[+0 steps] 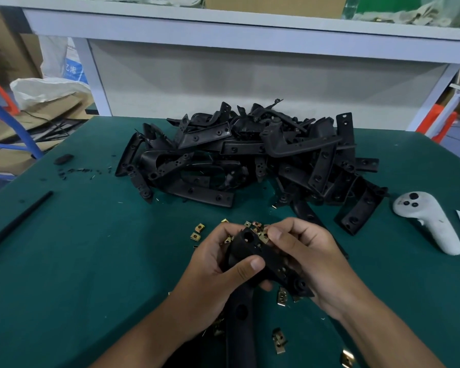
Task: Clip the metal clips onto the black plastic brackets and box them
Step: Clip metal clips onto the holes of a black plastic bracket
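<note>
Head view shows both hands, left grip (pixel 218 264) and right grip (pixel 303 258), clamped on one black bracket (pixel 260 257), seemingly pressing a metal clip (pixel 263 235) on; the bracket pile (pixel 250 155) awaits, no box visible.

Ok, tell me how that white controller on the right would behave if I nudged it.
The white controller lies on its side on the green mat, so it would probably slide or pivot, not tip. Its rounded shell looks rigid and smooth, likely a bit slippery. It is probably light for its size.
</note>
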The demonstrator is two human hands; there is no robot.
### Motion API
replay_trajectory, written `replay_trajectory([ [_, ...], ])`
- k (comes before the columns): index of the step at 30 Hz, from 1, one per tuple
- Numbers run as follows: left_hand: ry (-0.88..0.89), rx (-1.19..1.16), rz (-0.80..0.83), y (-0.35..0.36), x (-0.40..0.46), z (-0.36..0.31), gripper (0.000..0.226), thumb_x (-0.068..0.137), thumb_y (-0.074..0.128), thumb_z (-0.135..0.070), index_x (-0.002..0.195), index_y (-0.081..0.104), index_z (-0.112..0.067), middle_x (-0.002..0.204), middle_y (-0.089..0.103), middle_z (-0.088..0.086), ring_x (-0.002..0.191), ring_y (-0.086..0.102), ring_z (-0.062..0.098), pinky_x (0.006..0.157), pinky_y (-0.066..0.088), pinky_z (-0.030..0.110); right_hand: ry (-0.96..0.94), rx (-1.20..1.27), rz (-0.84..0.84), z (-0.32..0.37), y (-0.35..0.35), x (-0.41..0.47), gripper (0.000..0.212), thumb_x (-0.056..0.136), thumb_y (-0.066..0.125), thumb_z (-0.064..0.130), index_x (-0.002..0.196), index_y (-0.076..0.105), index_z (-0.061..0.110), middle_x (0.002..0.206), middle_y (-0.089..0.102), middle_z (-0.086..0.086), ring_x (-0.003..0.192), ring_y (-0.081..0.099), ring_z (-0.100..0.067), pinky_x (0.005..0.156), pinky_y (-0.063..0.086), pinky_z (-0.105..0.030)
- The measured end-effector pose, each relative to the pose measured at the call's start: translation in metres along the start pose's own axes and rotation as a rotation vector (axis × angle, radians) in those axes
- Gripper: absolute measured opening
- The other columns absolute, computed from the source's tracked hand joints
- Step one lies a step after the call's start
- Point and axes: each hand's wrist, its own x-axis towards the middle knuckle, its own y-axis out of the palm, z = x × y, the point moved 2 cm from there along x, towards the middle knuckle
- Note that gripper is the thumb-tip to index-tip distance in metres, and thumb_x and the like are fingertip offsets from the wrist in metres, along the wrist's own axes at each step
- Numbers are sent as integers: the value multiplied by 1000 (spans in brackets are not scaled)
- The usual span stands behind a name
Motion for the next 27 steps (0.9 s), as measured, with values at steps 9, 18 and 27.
replay_trajectory([
  [9,-13,26,22,-3,-1,-2,26,86,77,-9,103,58,-11,87,73,12,74,73,23,69,59,28,-23,-42,50,-2,-2,0,22,85,80,27,83,71,7,84,70,-22,61,67,-35,52,57,-37],
  [18,34,41,12,-3,0,-5,30,84,72,-11,110,57,-9,97,73,4,79,74,21,73,59,29,-110,-120,57,-3,-6,-1,33,79,83,44,92,78,14,100,76,-18,73,74,-39,61,62,-41],
  [27,87,89,-91,-3,-1,-2,25,87,74,-6,105,71,-24,101,73,2,80,74,18,70,59,25,-159,-164,36,-10,-8,1,38,85,77,48,104,79,15,106,76,-18,77,75,-39,66,61,-35],
])
